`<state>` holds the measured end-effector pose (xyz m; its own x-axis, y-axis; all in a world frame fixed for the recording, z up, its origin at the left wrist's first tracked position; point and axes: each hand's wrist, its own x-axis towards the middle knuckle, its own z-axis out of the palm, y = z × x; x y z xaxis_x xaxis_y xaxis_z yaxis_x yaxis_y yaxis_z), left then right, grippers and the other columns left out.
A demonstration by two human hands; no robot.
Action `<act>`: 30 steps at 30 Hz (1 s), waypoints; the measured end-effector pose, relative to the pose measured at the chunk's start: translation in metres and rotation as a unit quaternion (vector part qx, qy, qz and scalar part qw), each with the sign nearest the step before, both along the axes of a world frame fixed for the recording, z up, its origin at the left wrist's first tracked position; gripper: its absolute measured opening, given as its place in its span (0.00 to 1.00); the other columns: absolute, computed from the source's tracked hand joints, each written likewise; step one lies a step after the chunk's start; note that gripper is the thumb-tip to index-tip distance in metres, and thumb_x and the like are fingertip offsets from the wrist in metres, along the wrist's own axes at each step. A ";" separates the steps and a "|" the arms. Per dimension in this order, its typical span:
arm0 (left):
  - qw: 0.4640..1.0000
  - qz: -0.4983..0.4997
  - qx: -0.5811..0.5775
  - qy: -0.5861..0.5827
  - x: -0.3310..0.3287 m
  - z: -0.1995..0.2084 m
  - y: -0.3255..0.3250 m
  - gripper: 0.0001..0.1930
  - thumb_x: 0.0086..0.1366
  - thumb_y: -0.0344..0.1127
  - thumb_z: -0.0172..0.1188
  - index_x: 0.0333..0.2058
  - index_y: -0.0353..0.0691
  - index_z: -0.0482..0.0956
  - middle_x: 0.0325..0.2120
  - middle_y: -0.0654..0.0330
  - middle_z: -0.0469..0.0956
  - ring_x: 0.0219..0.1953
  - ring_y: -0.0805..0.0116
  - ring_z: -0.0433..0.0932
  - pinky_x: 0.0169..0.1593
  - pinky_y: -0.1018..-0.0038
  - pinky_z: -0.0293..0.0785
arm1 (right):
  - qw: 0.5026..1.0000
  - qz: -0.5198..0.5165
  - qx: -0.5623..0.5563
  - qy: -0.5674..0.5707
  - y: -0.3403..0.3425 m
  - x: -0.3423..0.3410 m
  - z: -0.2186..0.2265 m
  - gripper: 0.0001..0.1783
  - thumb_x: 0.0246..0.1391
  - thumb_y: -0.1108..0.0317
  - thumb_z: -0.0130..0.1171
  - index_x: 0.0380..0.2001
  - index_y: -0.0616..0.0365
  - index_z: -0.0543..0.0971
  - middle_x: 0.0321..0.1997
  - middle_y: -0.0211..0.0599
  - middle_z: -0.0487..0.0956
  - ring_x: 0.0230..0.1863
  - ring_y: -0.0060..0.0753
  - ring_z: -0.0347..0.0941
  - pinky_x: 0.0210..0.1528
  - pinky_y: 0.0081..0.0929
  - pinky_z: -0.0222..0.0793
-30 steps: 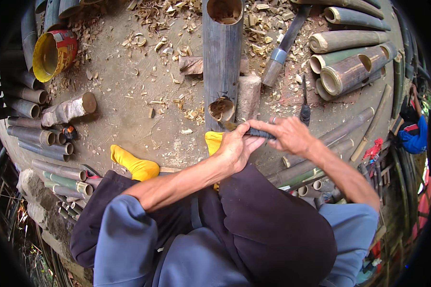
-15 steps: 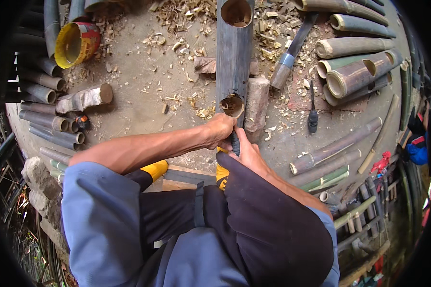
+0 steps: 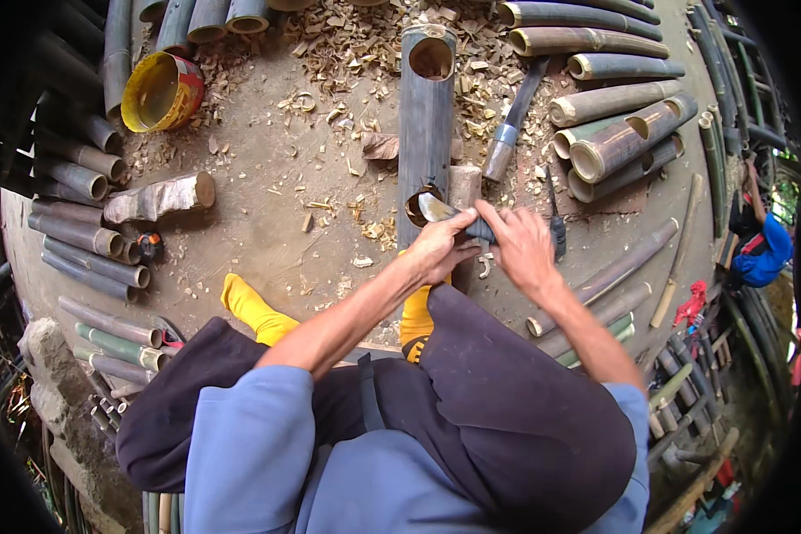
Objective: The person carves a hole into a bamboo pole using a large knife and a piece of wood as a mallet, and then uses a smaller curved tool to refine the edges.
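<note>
Dirt floor (image 3: 267,222); left hand (image 3: 436,249) and right hand (image 3: 521,245) hide blade's (image 3: 438,208) handle.

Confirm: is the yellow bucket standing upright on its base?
No. The yellow bucket lies tipped on its side at the upper left, its open mouth facing the camera, beside stacked bamboo poles.

Curved metal blade (image 3: 438,210) at grey bamboo tube (image 3: 425,116) mouth; tube flat.

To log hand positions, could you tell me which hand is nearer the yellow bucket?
Left. The left hand is right of the yellow bucket; the right hand lies farther right.
</note>
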<state>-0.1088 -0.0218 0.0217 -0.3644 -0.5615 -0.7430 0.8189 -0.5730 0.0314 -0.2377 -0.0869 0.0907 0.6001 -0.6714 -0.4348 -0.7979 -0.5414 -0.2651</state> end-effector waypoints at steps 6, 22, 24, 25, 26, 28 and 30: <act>0.924 0.323 -0.026 0.202 -0.004 0.003 -0.004 0.18 0.68 0.42 0.46 0.50 0.35 0.67 0.51 0.54 0.69 0.55 0.64 0.67 0.62 0.67 0.61 | 0.902 0.385 -0.180 0.073 -0.059 0.062 -0.001 0.09 0.47 0.64 0.55 0.33 0.51 0.77 0.27 0.31 0.79 0.31 0.30 0.76 0.36 0.29 0.65; 0.876 -0.173 -0.194 -0.406 0.037 0.026 0.061 0.16 0.56 0.28 0.58 0.44 0.33 0.72 0.36 0.59 0.76 0.38 0.75 0.75 0.44 0.78 0.71 | 0.870 -0.413 0.106 -0.248 0.073 -0.043 -0.009 0.15 0.43 0.67 0.58 0.37 0.61 0.72 0.20 0.35 0.71 0.22 0.28 0.68 0.27 0.27 0.64; 0.850 -0.106 -0.218 -0.467 0.055 0.017 0.043 0.14 0.57 0.28 0.58 0.43 0.33 0.72 0.34 0.60 0.76 0.37 0.75 0.75 0.42 0.78 0.72 | 0.880 -0.417 0.034 -0.223 0.066 -0.052 -0.039 0.18 0.45 0.69 0.56 0.40 0.62 0.68 0.27 0.49 0.72 0.30 0.50 0.71 0.34 0.41 0.66; 0.847 -0.092 -0.209 -0.481 0.063 0.014 0.036 0.13 0.57 0.28 0.58 0.42 0.34 0.73 0.34 0.60 0.77 0.36 0.75 0.75 0.41 0.79 0.72 | 0.874 -0.442 0.010 -0.203 0.065 -0.057 -0.064 0.18 0.46 0.68 0.57 0.40 0.62 0.68 0.28 0.49 0.72 0.32 0.51 0.71 0.35 0.42 0.66; 0.841 -0.074 -0.200 -0.496 0.072 0.013 0.026 0.13 0.58 0.28 0.57 0.42 0.34 0.73 0.33 0.60 0.77 0.35 0.74 0.76 0.40 0.79 0.73 | 0.866 -0.464 -0.016 -0.185 0.060 -0.060 -0.081 0.19 0.46 0.67 0.58 0.41 0.62 0.67 0.29 0.50 0.73 0.33 0.52 0.70 0.36 0.44 0.65; 0.834 -0.055 -0.205 -0.509 0.089 0.008 0.017 0.12 0.59 0.29 0.57 0.42 0.35 0.74 0.33 0.60 0.77 0.34 0.74 0.76 0.39 0.79 0.73 | 0.880 -0.448 -0.063 -0.145 0.049 -0.061 -0.101 0.21 0.46 0.66 0.60 0.42 0.61 0.67 0.32 0.52 0.73 0.36 0.53 0.70 0.38 0.46 0.65; 0.823 -0.072 -0.187 -0.532 0.102 0.004 0.012 0.12 0.60 0.31 0.57 0.42 0.35 0.74 0.33 0.59 0.77 0.32 0.74 0.77 0.38 0.79 0.73 | 0.874 -0.460 -0.068 -0.139 0.043 -0.064 -0.120 0.21 0.46 0.64 0.60 0.41 0.61 0.67 0.32 0.52 0.74 0.36 0.54 0.70 0.39 0.46 0.65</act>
